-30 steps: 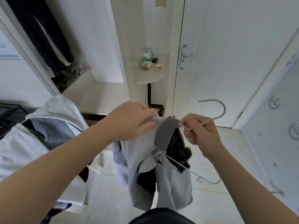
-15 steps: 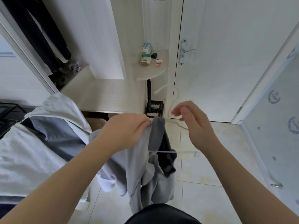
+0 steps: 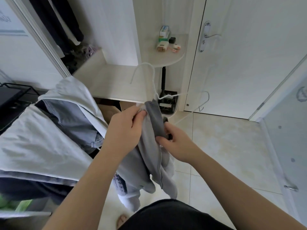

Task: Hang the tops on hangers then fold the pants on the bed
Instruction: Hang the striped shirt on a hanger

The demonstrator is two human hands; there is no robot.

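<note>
Grey zip top [image 3: 154,163] at centre frame, our left hand [image 3: 123,130] fingers pinching its collar, our right hand [image 3: 177,143] pinching the front, white hanger [image 3: 154,80] above.

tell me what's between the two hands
In the head view, the darker collar band of the grey top runs between the left hand and right hand, both gripping the fabric; the white hanger pokes up above.

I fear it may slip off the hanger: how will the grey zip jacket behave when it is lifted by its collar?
The grey jacket is probably floppy: it sags in folds below the left hand and right hand. It seems light: a grip near the collar carries it. On the thin white hanger it may slide unless centred.
</note>
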